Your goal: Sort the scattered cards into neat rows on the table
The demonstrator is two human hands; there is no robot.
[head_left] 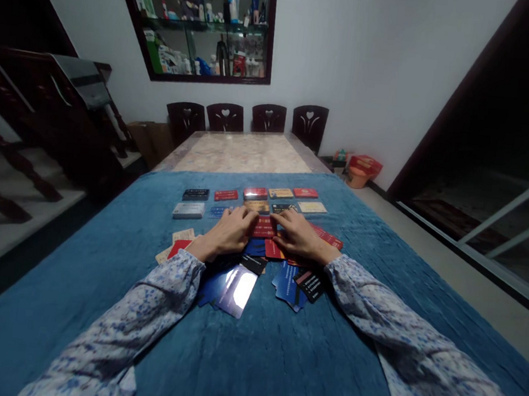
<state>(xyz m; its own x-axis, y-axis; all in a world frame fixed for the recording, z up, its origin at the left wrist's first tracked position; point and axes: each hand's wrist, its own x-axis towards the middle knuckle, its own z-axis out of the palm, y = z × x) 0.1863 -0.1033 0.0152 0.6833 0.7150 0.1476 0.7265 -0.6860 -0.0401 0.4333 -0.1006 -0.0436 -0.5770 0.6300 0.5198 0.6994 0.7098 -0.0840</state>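
Observation:
A red card [264, 227], perhaps a small stack, lies between my two hands. My left hand [230, 229] has its fingers closed on the card's left edge. On the right edge, the fingers of my right hand [298, 234] grip it too. Loose cards spread under and around my wrists: a shiny blue card [237, 291], blue cards [289, 286], a black card [311, 285] and red cards [329, 237]. Beyond my hands stand neat stacks in two rows, among them a black stack [195, 194], a white stack [189, 210] and a yellow stack [281, 193].
A blue cloth [246, 372] covers the near part of the table, and its bare patterned top [250, 152] shows farther off. Several dark chairs [226, 117] line the far end. A stair railing is at left. A red bag [366, 164] sits on the floor at right.

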